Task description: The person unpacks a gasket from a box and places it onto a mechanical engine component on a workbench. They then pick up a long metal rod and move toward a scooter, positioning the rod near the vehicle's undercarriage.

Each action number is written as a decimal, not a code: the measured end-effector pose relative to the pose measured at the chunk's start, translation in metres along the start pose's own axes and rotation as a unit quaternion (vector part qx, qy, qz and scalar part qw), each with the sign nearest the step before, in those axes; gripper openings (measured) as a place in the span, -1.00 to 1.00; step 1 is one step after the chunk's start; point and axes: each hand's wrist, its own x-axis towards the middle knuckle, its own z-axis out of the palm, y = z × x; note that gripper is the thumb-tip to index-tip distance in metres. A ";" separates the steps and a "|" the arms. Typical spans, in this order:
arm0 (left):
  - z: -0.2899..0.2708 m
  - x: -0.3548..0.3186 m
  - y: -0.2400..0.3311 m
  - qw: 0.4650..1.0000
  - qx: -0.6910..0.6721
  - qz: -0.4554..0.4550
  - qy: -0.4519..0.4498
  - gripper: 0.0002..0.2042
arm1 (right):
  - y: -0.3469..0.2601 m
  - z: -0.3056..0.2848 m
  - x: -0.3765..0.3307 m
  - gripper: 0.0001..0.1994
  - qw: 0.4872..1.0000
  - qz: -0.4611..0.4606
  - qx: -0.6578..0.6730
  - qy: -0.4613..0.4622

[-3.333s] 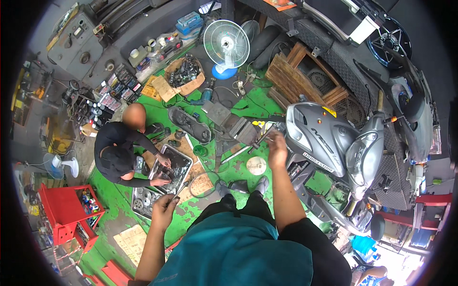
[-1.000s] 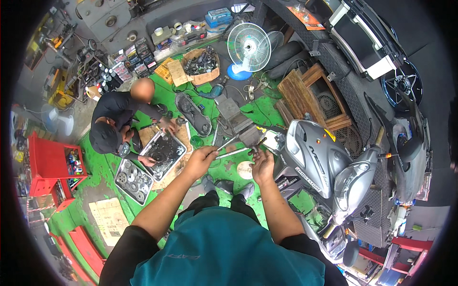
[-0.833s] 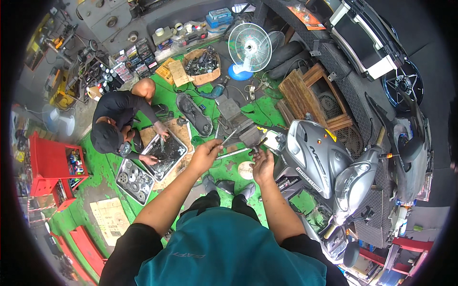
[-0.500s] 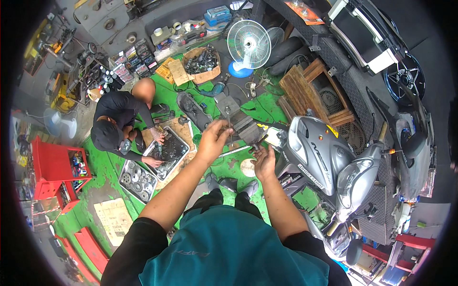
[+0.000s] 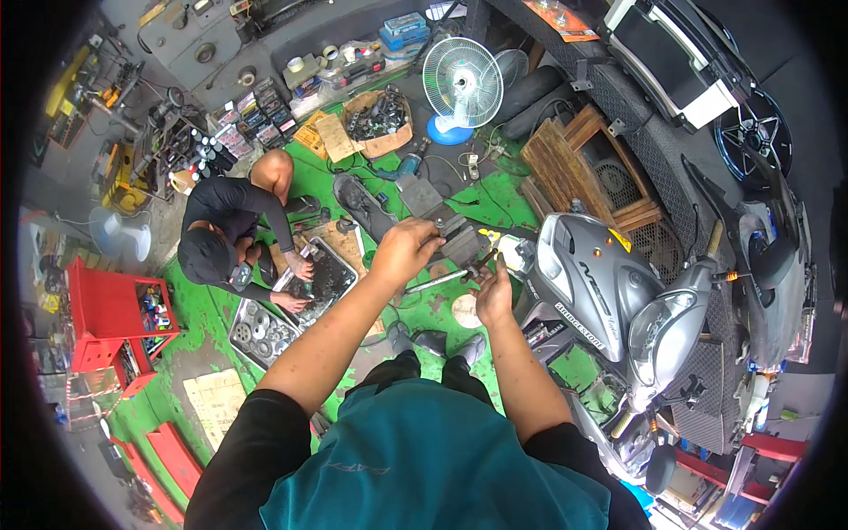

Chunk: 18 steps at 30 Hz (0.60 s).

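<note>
My left hand (image 5: 408, 258) is over the grey metal block (image 5: 459, 240), which looks like a vise. Its thumb and fingers are pinched around a slim metal rod (image 5: 441, 226); only a small end shows past the fingertips. Just to the right, my right hand (image 5: 495, 293) is palm up, its fingers curled on a short dark metal part (image 5: 481, 264) whose kind I cannot make out. A long silver bar (image 5: 433, 282) slants between the hands below the block; whether it touches the right fingers is unclear.
Close on my right stands a grey scooter (image 5: 583, 283). At left, a co-worker (image 5: 225, 212) crouches over a tray of dark parts (image 5: 340, 296), beside a tray of gears (image 5: 262, 334). Farther off are a fan (image 5: 461, 82), a box of parts (image 5: 378, 119) and a red tool cart (image 5: 115, 309).
My left hand has shifted slightly right and turned, and the slim rod that stood up from its fingers is now mostly hidden. My right hand stays nearly in place.
</note>
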 end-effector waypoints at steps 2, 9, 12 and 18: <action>0.000 0.003 0.002 0.999 0.002 -0.026 -0.023 -0.83 | 0.000 -0.007 0.010 -0.24 0.995 -0.036 -0.091 0.007; -0.009 0.012 0.001 0.997 0.016 -0.015 -0.072 -0.84 | 0.035 -0.016 0.011 -0.51 0.956 -0.083 -0.275 -0.065; -0.009 0.014 -0.003 0.995 0.031 0.007 -0.091 -0.84 | 0.049 -0.011 -0.003 -0.58 0.957 -0.074 -0.249 -0.128; -0.010 0.009 -0.007 0.996 0.036 0.007 -0.079 -0.83 | 0.048 -0.004 -0.039 -0.56 0.968 -0.015 -0.208 -0.143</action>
